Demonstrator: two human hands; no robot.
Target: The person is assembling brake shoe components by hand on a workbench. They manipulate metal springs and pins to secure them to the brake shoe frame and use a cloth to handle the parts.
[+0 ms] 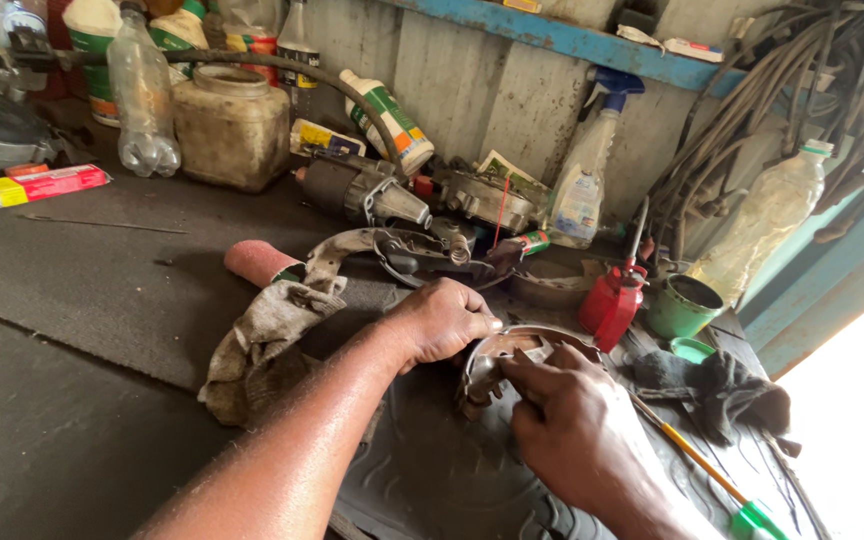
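- Rag [262, 340]: crumpled on the dark worktop [82, 300], left of both hands.
- Left hand [439, 322]: fingers curled shut, gripping the curved brake shoe [497, 352] at its top edge.
- Right hand [562, 420]: fingers nearly closed, pressing the shoe's inner face.
- Red oil can [612, 300], green cup [682, 305]: crowd the right side.

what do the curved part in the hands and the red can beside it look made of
Curved part: seemingly bare metal, dull grey with brownish grime, thin rigid rim, gripped by the left hand and right hand.
Red can: glossy red, painted metal or plastic; unclear which.
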